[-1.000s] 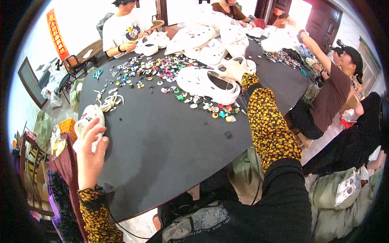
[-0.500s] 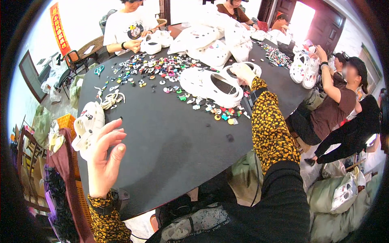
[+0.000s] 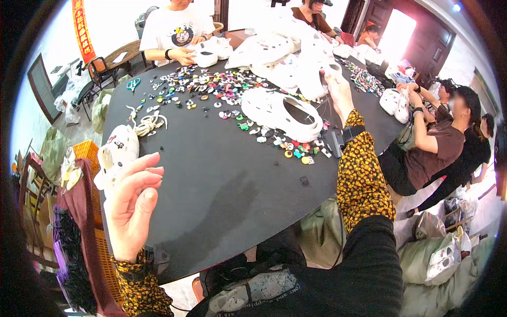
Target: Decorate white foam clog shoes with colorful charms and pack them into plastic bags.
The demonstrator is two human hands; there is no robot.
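My right hand [image 3: 339, 91] reaches across the dark table and grips a white clog [image 3: 317, 79], raised on end in front of the bagged clogs. Its outline partly merges with the white behind. A thin clear strand hangs below my hand, beside a second white clog [image 3: 282, 113] lying among loose shoe charms [image 3: 211, 87]. Over the table's left edge my left hand [image 3: 132, 206] is held up, fingers loosely spread and holding nothing. Just behind it sits another white clog [image 3: 120, 147] with a few charms on it, partly covered by my fingers.
Pale cord [image 3: 150, 124] and teal-handled scissors [image 3: 133, 83] lie on the left of the table [image 3: 222, 179]. Bagged white clogs [image 3: 264, 50] are heaped at the far side. Co-workers handle clogs at the far and right sides. An orange crate [image 3: 87, 153] stands left.
My right hand has lifted one clog off the table, up and to the right, leaving the other lying there. My left hand stays nearly in place.
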